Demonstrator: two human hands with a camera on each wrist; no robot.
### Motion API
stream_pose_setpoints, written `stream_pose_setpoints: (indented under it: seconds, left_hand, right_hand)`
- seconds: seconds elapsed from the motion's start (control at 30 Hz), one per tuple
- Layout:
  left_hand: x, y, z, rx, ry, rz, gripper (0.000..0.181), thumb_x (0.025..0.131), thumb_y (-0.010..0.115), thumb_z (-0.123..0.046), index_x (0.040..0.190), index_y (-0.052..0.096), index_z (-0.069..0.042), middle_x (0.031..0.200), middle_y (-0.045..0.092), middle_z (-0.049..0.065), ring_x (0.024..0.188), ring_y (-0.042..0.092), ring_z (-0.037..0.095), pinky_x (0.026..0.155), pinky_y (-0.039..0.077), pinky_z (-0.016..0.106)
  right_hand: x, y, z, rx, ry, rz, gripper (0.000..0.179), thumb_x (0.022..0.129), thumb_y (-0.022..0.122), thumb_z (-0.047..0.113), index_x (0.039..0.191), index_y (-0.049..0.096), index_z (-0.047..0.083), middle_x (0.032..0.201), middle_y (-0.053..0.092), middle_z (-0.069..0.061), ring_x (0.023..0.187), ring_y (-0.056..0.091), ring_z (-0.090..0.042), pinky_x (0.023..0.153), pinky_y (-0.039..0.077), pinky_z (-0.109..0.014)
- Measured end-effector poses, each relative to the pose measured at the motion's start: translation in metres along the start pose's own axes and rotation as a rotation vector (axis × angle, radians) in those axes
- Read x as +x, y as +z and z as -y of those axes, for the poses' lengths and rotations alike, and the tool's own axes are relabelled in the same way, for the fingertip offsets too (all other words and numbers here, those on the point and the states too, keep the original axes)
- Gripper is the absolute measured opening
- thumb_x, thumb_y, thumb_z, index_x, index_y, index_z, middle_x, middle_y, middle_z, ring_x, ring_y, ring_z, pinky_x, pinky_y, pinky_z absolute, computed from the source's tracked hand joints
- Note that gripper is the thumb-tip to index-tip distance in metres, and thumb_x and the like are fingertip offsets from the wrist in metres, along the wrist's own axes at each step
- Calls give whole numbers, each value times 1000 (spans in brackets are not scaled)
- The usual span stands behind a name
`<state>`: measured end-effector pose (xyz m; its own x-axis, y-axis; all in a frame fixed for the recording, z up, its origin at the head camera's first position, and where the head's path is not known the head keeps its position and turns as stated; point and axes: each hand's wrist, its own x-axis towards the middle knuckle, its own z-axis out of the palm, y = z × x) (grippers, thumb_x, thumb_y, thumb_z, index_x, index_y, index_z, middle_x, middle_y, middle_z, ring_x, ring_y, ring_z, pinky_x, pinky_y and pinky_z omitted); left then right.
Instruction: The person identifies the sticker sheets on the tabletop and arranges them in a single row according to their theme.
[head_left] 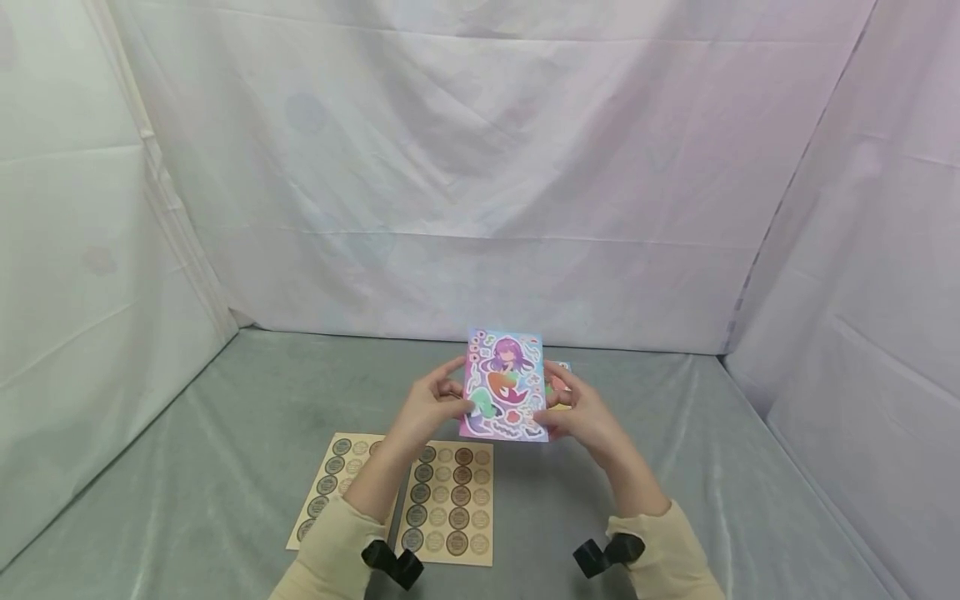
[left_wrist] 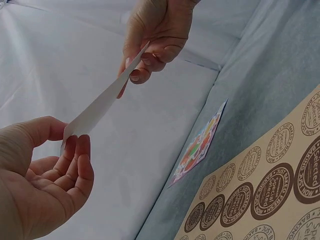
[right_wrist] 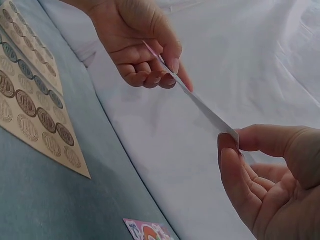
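A mermaid sticker sheet (head_left: 504, 385), purple and pink with a purple-haired figure, is held up above the table between both hands. My left hand (head_left: 435, 402) pinches its left edge, thumb on the printed face and fingers behind. On the opposite edge my right hand (head_left: 583, 412) pinches it the same way. Both wrist views show the sheet nearly edge-on, its pale back (left_wrist: 97, 107) turned toward the left wrist camera. Behind the right hand, a second colourful sticker sheet (left_wrist: 199, 145) lies on the table, mostly hidden in the head view.
Two tan sheets of round brown labels lie at the front left, one sheet (head_left: 448, 504) beside the other (head_left: 324, 492), the latter partly under the left forearm. The grey cloth-covered table (head_left: 247, 400) meets white curtains (head_left: 450, 167) at the back and sides.
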<state>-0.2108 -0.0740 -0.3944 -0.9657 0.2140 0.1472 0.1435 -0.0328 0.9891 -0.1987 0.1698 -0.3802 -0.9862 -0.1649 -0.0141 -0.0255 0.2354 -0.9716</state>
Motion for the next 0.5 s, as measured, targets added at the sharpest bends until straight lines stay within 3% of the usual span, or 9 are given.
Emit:
stream_pose_setpoints:
  seconds: [0.5]
  left_hand:
    - [-2,18,4,-5,-12,87,73,77,67,9,143,41,-6,84,63,13,69,62,19,70,55,33]
  right_hand:
    - [-18,-23,-8,-25,47,-19,83,79,76,4,149,34,17,86,62,-13,67,60,-24,59,55,-35]
